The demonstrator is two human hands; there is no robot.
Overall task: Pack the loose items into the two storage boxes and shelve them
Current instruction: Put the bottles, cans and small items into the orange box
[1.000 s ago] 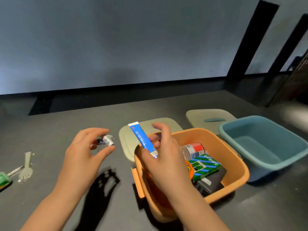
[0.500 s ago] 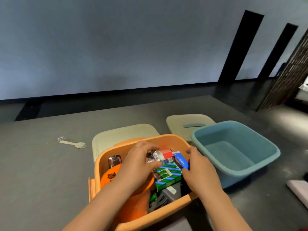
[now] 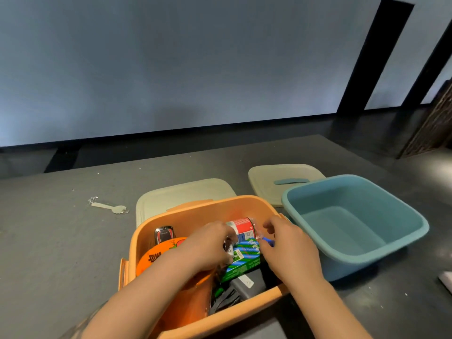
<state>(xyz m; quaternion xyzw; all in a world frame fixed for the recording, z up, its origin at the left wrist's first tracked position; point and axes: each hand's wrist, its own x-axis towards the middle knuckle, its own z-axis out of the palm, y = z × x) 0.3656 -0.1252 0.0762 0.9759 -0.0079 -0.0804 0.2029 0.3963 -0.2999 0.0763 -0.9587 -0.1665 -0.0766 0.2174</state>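
Showing two hands inside orange box [image 3: 195,211] on table [image 3: 49,241]. Left hand [image 3: 210,245] curled, pinching small metal item, identity unclear. Right hand [image 3: 286,250] curled round blue tube [image 3: 267,240], only tip visible. Inside box: one can [image 3: 242,228], one green carton [image 3: 242,260], one orange disc [image 3: 159,255], one red gadget [image 3: 164,234]. One blue box [image 3: 401,216] just right, bare. Two pale lids [image 3: 181,194] [image 3: 281,174] behind. One fork [image 3: 110,207] left.
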